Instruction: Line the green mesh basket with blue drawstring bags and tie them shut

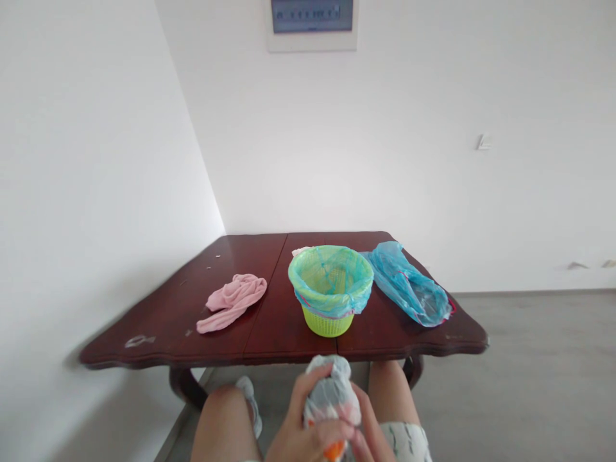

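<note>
At the bottom of the view, over my lap, both hands grip a crumpled white plastic bag [331, 389] with something orange inside it. My left hand [303, 427] wraps round its left side, fingers curled over the top. On the bag's right side, my right hand [366, 423] is closed on it. Ahead on the dark wooden table [269, 321] stands a green basket [328, 321] lined with a light blue bag [332, 279].
A pink cloth [233, 300] lies left of the basket. A loose blue plastic bag [409, 285] lies to its right. White walls stand behind and to the left, grey floor [539, 378] to the right. My knees are under the table's front edge.
</note>
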